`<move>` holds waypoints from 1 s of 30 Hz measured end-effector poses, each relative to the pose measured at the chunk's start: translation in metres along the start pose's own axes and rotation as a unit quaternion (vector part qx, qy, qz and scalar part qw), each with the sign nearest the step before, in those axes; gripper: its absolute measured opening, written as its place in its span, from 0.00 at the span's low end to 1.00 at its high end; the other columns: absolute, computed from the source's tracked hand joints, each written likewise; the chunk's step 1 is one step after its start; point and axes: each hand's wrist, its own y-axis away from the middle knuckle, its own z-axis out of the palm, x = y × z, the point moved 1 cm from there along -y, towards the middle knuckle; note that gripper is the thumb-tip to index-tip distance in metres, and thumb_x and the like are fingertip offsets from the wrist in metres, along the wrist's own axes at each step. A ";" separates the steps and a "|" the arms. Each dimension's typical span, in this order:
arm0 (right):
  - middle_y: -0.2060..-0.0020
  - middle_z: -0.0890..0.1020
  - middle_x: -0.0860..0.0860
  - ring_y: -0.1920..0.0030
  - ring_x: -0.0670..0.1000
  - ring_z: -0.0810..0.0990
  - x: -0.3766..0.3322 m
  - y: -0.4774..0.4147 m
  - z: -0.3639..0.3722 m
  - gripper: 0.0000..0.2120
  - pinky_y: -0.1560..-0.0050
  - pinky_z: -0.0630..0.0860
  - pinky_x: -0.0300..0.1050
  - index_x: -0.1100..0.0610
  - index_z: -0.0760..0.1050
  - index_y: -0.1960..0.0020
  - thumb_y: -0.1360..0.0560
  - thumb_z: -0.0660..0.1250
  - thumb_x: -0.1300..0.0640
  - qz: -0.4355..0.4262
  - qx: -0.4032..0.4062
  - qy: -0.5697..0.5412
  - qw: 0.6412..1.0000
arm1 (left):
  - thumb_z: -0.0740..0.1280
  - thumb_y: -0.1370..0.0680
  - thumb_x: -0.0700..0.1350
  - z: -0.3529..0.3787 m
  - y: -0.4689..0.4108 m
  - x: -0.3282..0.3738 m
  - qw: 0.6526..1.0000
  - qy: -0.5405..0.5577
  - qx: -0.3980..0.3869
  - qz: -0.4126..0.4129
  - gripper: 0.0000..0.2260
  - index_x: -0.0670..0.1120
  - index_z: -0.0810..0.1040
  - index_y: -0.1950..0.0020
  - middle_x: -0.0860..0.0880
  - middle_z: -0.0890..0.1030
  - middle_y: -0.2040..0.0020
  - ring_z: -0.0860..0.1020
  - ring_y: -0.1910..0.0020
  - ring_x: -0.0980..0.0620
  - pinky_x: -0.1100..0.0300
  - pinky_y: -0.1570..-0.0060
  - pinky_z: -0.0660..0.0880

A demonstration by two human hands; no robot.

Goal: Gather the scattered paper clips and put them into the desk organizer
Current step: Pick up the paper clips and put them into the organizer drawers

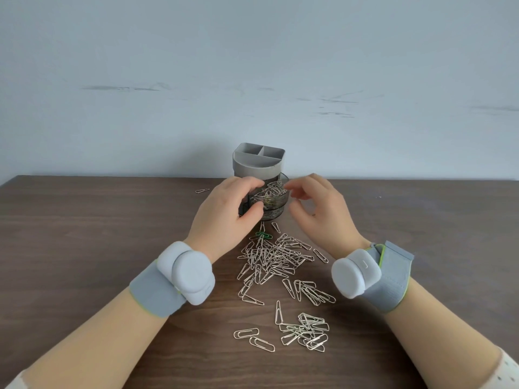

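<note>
Crowded middle, open flanks

The desk organizer (259, 161) stands at the far edge of the table (84, 234), close to the wall (252, 66), and blocks the way straight ahead. The left hand (227, 209) wraps its clear front cup (273, 204) and the right hand (320, 209) hovers just beside it, leaving a narrow gap above the cup. Paper clips (273, 259) litter the middle strip toward the near edge. Bare wood runs wide on both sides, apart from one stray clip (202, 190) left of the organizer.

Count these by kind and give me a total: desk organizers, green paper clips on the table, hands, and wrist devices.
Desk organizer: 1
Green paper clip: 1
Hands: 2
Wrist devices: 2
Total: 6
</note>
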 end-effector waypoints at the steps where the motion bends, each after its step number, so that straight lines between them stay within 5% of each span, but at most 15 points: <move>1: 0.59 0.78 0.54 0.54 0.53 0.75 -0.001 0.000 0.001 0.09 0.50 0.74 0.52 0.59 0.77 0.50 0.30 0.64 0.65 -0.004 -0.004 -0.001 1.000 | 0.64 0.27 0.44 0.000 0.001 -0.001 1.000 0.004 0.003 0.002 0.14 0.48 0.74 0.42 0.51 0.76 0.51 0.74 0.52 0.52 0.57 0.51 0.71; 6: 0.58 0.80 0.52 0.52 0.53 0.77 -0.005 0.002 0.007 0.09 0.48 0.74 0.51 0.59 0.76 0.48 0.28 0.66 0.61 -0.007 -0.012 -0.013 1.000 | 0.65 0.29 0.44 0.000 0.000 -0.006 0.997 0.056 0.038 -0.048 0.16 0.48 0.71 0.41 0.56 0.76 0.55 0.76 0.55 0.53 0.58 0.53 0.72; 11: 0.57 0.81 0.54 0.52 0.54 0.78 -0.008 0.003 0.009 0.06 0.49 0.71 0.46 0.60 0.78 0.55 0.29 0.63 0.61 -0.028 -0.020 -0.011 0.999 | 0.71 0.32 0.44 0.000 -0.003 -0.016 0.978 0.133 0.077 -0.143 0.17 0.50 0.66 0.49 0.55 0.75 0.53 0.77 0.63 0.60 0.70 0.62 0.68; 15: 0.56 0.81 0.55 0.51 0.55 0.78 -0.010 0.003 0.010 0.09 0.48 0.71 0.43 0.61 0.78 0.52 0.29 0.62 0.62 -0.029 -0.013 -0.011 0.999 | 0.71 0.32 0.44 0.000 -0.002 -0.017 0.978 0.134 0.089 -0.137 0.18 0.52 0.66 0.49 0.50 0.72 0.46 0.78 0.63 0.57 0.75 0.62 0.69; 20: 0.58 0.78 0.54 0.52 0.55 0.76 -0.009 0.003 0.014 0.13 0.49 0.70 0.45 0.57 0.75 0.44 0.29 0.64 0.62 -0.014 -0.029 0.015 0.999 | 0.72 0.33 0.45 0.000 -0.001 -0.018 0.977 0.147 0.067 -0.138 0.15 0.51 0.70 0.52 0.55 0.78 0.58 0.78 0.62 0.58 0.74 0.63 0.69; 30: 0.58 0.75 0.53 0.53 0.53 0.73 0.007 -0.001 -0.001 0.08 0.47 0.72 0.51 0.57 0.72 0.53 0.31 0.64 0.65 0.050 -0.043 -0.013 0.998 | 0.72 0.32 0.44 -0.001 0.000 -0.018 0.992 0.099 -0.026 -0.074 0.06 0.48 0.80 0.56 0.56 0.79 0.63 0.77 0.63 0.62 0.75 0.60 0.71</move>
